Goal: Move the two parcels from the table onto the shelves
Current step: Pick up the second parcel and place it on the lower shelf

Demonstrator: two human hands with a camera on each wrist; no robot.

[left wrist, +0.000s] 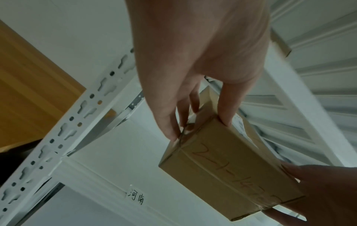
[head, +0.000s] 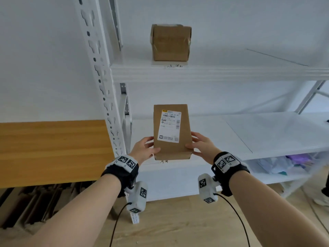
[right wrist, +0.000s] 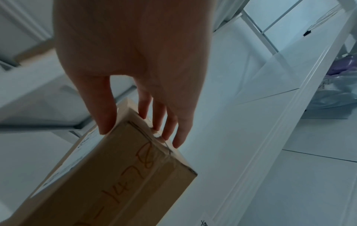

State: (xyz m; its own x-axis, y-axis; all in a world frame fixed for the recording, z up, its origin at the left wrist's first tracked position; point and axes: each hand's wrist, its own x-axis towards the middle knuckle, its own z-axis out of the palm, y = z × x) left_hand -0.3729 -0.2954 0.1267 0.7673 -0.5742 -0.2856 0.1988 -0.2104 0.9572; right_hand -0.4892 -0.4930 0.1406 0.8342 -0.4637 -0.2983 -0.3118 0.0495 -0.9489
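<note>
A flat brown parcel [head: 171,132] with a white shipping label is held between both hands, its near end over the front edge of the white middle shelf [head: 267,132]. My left hand [head: 145,148] grips its left side, thumb on top. On the other side my right hand [head: 201,146] grips it the same way. The left wrist view shows the parcel's [left wrist: 228,175] taped end with handwriting under the left hand [left wrist: 193,61]. In the right wrist view the right hand [right wrist: 135,53] holds the parcel's [right wrist: 115,175] corner. I cannot tell whether it touches the shelf. A second brown parcel [head: 170,42] stands on the upper shelf [head: 213,72].
A perforated white upright post [head: 101,77] stands just left of the hands. A wooden table [head: 44,148] lies to the left, with flattened cardboard [head: 35,202] under it. Plastic bags [head: 284,163] fill the bottom shelf at right. Someone's shoe [head: 322,200] shows at the right edge.
</note>
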